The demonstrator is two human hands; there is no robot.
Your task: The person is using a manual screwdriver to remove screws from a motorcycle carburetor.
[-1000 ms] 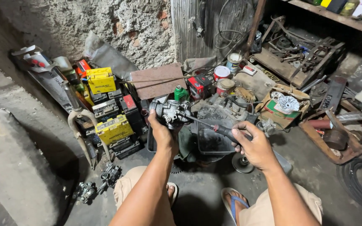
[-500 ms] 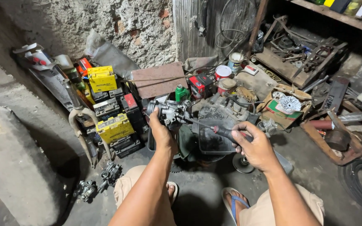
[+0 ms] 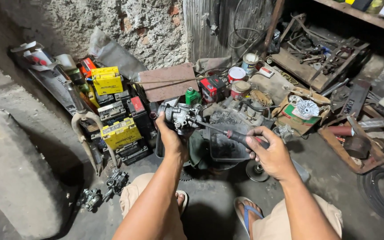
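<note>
My left hand (image 3: 170,138) grips a grey metal carburetor (image 3: 179,115) from below, holding it up in front of me. A screwdriver (image 3: 227,132) with a black and red handle is in my right hand (image 3: 267,153); its thin shaft points left and its tip touches the carburetor's side. Both hands hover over a dark plastic tray (image 3: 223,146) on the floor. My knees and sandalled feet (image 3: 248,212) show at the bottom.
Stacked yellow and black batteries (image 3: 116,113) stand to the left. More carburetor parts (image 3: 105,189) lie on the floor at lower left. Cans (image 3: 236,73), a green bottle (image 3: 193,96), a cardboard box (image 3: 303,113) and scrap metal crowd the back and right. A concrete block (image 3: 10,169) rises at left.
Both hands stay where they were on the carburetor and the screwdriver; the view has shifted only slightly.
</note>
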